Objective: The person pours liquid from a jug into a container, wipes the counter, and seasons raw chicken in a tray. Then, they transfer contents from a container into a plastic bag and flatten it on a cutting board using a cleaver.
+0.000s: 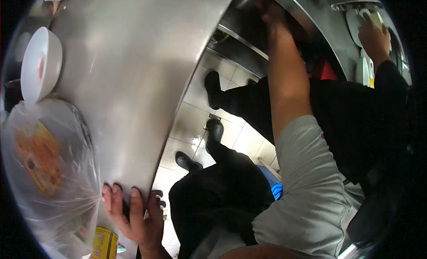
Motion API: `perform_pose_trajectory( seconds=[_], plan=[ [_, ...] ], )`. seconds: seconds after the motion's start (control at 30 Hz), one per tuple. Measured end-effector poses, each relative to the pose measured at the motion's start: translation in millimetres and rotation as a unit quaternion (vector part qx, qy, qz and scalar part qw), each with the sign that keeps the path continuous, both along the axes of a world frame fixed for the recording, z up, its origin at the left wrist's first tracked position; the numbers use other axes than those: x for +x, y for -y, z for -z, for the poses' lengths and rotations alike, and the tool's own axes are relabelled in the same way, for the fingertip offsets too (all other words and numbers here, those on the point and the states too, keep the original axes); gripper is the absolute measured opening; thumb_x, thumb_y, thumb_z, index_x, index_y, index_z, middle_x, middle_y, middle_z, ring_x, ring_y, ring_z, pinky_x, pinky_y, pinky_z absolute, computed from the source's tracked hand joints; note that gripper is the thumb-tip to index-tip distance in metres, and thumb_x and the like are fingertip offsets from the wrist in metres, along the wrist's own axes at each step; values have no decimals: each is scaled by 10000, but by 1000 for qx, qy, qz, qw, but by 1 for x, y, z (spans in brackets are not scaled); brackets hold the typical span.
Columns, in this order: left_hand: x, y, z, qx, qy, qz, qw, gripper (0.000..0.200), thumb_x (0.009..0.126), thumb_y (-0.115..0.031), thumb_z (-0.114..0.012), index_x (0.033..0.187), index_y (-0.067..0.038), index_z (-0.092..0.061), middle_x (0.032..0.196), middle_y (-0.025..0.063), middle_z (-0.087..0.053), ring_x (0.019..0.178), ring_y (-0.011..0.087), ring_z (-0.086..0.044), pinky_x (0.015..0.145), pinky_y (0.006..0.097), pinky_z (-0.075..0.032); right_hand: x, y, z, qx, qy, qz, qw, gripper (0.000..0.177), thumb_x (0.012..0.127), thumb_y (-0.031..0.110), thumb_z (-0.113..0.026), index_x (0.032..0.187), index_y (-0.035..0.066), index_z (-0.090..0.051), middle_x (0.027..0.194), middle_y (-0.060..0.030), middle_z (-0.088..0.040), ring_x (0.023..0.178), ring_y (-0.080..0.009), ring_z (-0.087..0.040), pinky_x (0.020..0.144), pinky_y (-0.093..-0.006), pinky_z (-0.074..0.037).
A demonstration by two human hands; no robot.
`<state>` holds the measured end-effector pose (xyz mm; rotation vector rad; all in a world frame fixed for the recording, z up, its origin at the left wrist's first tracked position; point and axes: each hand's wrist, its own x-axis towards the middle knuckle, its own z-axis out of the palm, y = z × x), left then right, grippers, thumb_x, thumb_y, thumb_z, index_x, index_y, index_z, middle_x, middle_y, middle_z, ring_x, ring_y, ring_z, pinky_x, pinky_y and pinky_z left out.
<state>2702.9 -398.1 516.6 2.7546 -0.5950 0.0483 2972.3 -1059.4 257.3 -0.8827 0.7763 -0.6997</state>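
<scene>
My left hand (140, 216) rests on the edge of a steel counter (133, 90), fingers spread over the metal and holding nothing. Right beside its fingertips is the gathered end of a clear plastic bag (71, 165), which has orange-coloured contents. A yellow can (104, 243) stands just left of that hand. My right arm, in a grey sleeve, stretches out to a dark metal compartment (244, 18) beyond the counter. There my right hand (270, 12) is in deep shadow, its fingers blurred, and I cannot tell what it holds.
A white bowl (42, 65) sits at the counter's far left. On the right, a person in black has a hand (376, 38) near white dishes (356, 27). Dark boots (213, 87) stand on the tiled floor (182, 121), and something blue (271, 181) lies low behind my arm.
</scene>
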Motion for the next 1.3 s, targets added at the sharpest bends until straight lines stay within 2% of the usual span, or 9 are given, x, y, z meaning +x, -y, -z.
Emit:
perform_pose_trajectory(
  seconds=[0.2, 0.23, 0.37, 0.5, 0.57, 0.67, 1.07, 1.2, 1.3],
  plan=[
    [-10, 16, -1, 65, 59, -3, 996, 575, 931, 44, -749, 1488, -32, -627, 1572, 253, -568, 1481, 435, -526, 1221, 529, -468, 19, -70, 29, -38, -19, -85, 995, 217, 1077, 68, -578, 1286, 63, -636, 987, -89, -663, 714, -190, -628, 515, -299, -557],
    [-8, 13, 4, 96, 110, 37, 989, 662, 947, -214, -788, 1533, 1, -566, 1617, 230, -533, 1509, 426, -505, 1216, 493, -485, 10, -90, 25, -45, -9, -83, 996, 217, 1077, 68, -578, 1286, 63, -636, 987, -89, -663, 714, -190, -628, 515, -299, -557],
    [-3, 51, 67, 95, 317, -19, 943, 733, 968, -339, -847, 1537, 26, -564, 1553, 230, -608, 1470, 335, -585, 1136, 398, -580, -19, -150, 16, -128, 14, -36, 991, 615, 1053, 396, -690, 1513, 10, -554, 1102, -173, -728, 1017, -337, -742, 932, -528, -595],
    [23, 59, 73, 146, 462, 67, 872, 678, 929, -277, -903, 1457, 43, -621, 1311, 186, -767, 583, 161, -710, 498, 268, -616, -60, -115, 70, -555, -230, 28, 799, 699, 995, 413, -744, 1508, -15, -539, 1165, -264, -705, 1103, -450, -703, 992, -532, -550],
    [8, 47, 75, 97, 450, 42, 887, 648, 919, -247, -916, 1406, 77, -638, 1187, 197, -789, 617, 150, -728, 532, 262, -631, -77, -105, 98, -629, -240, 65, 737, 678, 995, 405, -741, 1498, -8, -556, 1196, -276, -702, 1140, -475, -685, 1009, -535, -543],
    [2, 48, 101, 85, 525, -60, 844, 577, 897, -412, -910, 1248, 32, -796, 1141, 177, -815, 874, 324, -784, 778, 390, -633, -84, -76, 143, -610, -256, 143, 736, 540, 995, 377, -741, 1411, 52, -627, 1195, -254, -705, 1132, -460, -681, 990, -521, -547],
    [21, 52, 122, -86, 525, -9, 847, 537, 906, -158, -915, 1285, 157, -702, 999, 184, -796, 613, 159, -675, 522, 231, -535, -72, -6, 114, -283, -137, -129, 940, 317, 982, 292, -798, 1225, 105, -720, 999, -55, -731, 718, -208, -657, 598, -337, -558],
    [12, 12, 114, 39, 518, 35, 854, 577, 897, -205, -933, 1279, 139, -671, 990, 192, -787, 652, 154, -730, 561, 251, -627, -32, 95, 92, -435, -117, 35, 892, 308, 984, 255, -796, 1237, 103, -708, 1070, -112, -731, 840, -250, -682, 719, -436, -619],
    [15, 29, 116, 50, 535, 18, 843, 564, 902, -197, -923, 1279, 146, -681, 1023, 208, -792, 709, 173, -738, 575, 253, -616, 11, 243, 88, -801, -225, 230, 505, 385, 1011, 321, -714, 1291, 57, -707, 1240, -216, -724, 1071, -397, -691, 1021, -580, -527]
  ],
)
